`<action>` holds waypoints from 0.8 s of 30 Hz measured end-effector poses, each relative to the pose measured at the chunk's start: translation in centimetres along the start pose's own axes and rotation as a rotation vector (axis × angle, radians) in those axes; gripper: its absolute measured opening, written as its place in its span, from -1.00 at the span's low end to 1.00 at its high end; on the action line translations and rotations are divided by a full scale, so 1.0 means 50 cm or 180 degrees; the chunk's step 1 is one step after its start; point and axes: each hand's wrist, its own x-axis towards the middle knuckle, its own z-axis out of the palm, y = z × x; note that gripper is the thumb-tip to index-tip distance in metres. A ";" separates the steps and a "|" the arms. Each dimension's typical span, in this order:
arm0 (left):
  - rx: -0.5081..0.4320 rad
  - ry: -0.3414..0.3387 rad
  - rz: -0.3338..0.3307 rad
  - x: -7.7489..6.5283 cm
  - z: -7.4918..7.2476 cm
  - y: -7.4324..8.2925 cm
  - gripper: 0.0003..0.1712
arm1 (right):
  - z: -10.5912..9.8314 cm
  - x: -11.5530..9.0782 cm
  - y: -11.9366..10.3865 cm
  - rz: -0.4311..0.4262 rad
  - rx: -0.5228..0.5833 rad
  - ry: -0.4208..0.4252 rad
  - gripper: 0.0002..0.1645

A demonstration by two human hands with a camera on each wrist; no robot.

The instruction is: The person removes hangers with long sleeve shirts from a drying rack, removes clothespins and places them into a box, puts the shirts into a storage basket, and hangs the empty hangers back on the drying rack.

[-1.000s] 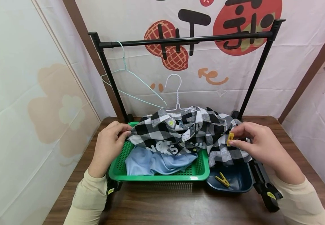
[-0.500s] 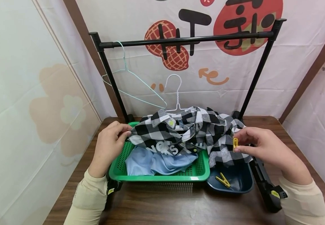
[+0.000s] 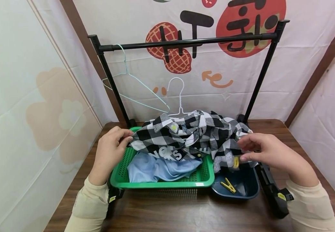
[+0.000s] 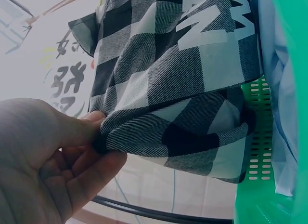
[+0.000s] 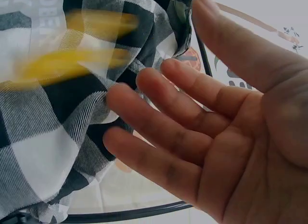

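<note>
My left hand [image 3: 111, 151] pinches the left edge of a black-and-white checked shirt [image 3: 161, 137] between thumb and fingers. The left wrist view shows that folded edge of cloth in its grip. A white hanger [image 3: 180, 96] sticks up out of the shirt's collar. Fingers apart, my right hand [image 3: 269, 154] holds nothing. A yellow clothespin [image 3: 236, 162], blurred, is in mid-air just off its fingertips, above a dark blue basin [image 3: 247, 185]. Inside that basin lies another yellow clothespin [image 3: 228, 185].
Under the shirt stands a green basket [image 3: 167, 185] with light blue cloth [image 3: 156, 169] in it. A black rack [image 3: 190, 41] spans the back of the wooden table [image 3: 179, 212]. From its bar hangs a pale green hanger [image 3: 127, 72].
My right hand drew away from the shirt with a yellow clothespin and has now let go of it; the clothespin is dropping toward the basin. My left hand keeps its hold.
</note>
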 end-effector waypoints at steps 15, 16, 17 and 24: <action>-0.0054 0.0032 0.0083 0.002 0.000 -0.002 -0.89 | 0.023 0.037 0.030 -0.0321 -0.0319 0.1403 -0.55; -0.0049 0.0030 0.0087 0.001 0.000 -0.002 -0.89 | 0.027 0.040 0.032 -0.0295 -0.0369 0.1403 -0.54; -0.0050 0.0026 0.0092 0.001 -0.001 -0.002 -0.89 | 0.030 0.043 0.032 -0.0272 -0.0416 0.1392 -0.54; -0.0075 -0.0025 0.0146 0.001 -0.002 -0.001 -0.88 | 0.049 0.052 0.032 -0.0161 -0.0468 0.1259 -0.58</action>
